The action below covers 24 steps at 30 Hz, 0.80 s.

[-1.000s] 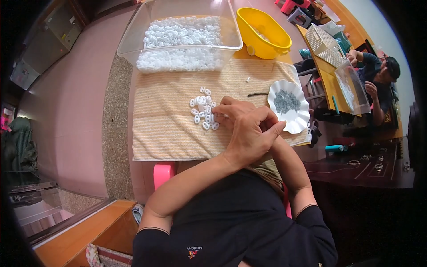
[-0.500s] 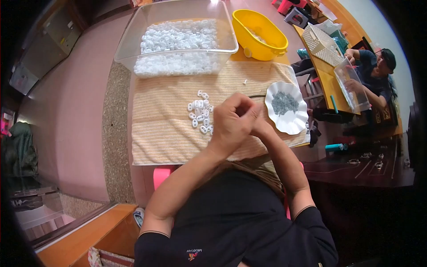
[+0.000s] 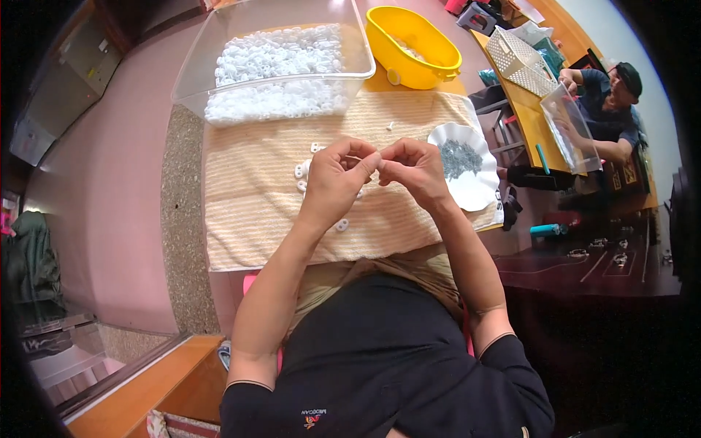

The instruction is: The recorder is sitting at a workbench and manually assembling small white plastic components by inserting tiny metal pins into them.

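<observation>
My left hand (image 3: 337, 179) and my right hand (image 3: 418, 174) meet fingertip to fingertip above a striped towel (image 3: 255, 197). Both are pinched closed, and whatever sits between the fingertips is too small or hidden to name. Beneath and beside my left hand lie small white plastic pieces with two holes (image 3: 300, 171), mostly covered by the hand. One more white piece (image 3: 342, 225) rests nearer me. Just right of my right hand is a white wavy-edged dish (image 3: 471, 198) holding a heap of tiny grey bits (image 3: 458, 158).
A large clear bin (image 3: 182, 91) of white pieces (image 3: 281, 58) stands at the far left of the table, with a yellow tub (image 3: 380, 25) beside it. A small white bit (image 3: 390, 126) lies on the towel. At right, another person (image 3: 610, 109) handles a clear box at a second table.
My hands have gone from overlapping, left over right, to side by side with fingertips meeting. The whole view has shifted slightly, and my left hand now covers more of the white pieces.
</observation>
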Each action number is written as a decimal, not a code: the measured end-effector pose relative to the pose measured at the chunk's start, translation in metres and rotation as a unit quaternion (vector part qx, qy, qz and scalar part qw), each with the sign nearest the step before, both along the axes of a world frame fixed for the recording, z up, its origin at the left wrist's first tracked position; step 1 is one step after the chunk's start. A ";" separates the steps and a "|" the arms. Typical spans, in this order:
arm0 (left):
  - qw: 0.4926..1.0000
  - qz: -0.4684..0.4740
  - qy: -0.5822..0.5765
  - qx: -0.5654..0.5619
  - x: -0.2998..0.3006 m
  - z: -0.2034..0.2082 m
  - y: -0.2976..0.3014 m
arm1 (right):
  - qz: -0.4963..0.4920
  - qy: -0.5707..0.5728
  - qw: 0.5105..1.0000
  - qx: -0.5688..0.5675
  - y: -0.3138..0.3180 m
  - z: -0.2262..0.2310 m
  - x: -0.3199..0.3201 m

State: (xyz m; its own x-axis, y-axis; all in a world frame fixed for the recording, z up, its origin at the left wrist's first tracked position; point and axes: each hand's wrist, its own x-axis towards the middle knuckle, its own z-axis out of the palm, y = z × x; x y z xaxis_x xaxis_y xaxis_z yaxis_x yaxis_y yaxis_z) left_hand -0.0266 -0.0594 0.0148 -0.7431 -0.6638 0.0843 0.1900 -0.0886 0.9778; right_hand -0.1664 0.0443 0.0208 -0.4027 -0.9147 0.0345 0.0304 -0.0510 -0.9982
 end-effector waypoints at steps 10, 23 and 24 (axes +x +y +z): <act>0.980 -0.082 0.061 0.171 0.002 -0.001 0.002 | 0.015 0.019 0.997 -0.072 0.011 -0.003 0.004; 0.969 -0.102 0.018 0.224 0.004 0.001 0.003 | -0.038 0.001 0.999 -0.013 0.020 0.004 -0.015; 0.967 -0.095 0.027 0.236 0.004 -0.001 0.001 | -0.064 0.027 0.998 -0.004 0.019 0.006 -0.018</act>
State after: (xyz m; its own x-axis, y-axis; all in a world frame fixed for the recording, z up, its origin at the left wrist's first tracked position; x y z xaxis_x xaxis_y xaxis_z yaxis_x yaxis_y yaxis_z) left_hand -0.0229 -0.0585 0.0139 -0.8582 -0.4903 -0.1521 0.1764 -0.5600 0.8095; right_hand -0.1846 0.0634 0.0267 -0.5135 -0.8554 0.0672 -0.0312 -0.0596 -0.9977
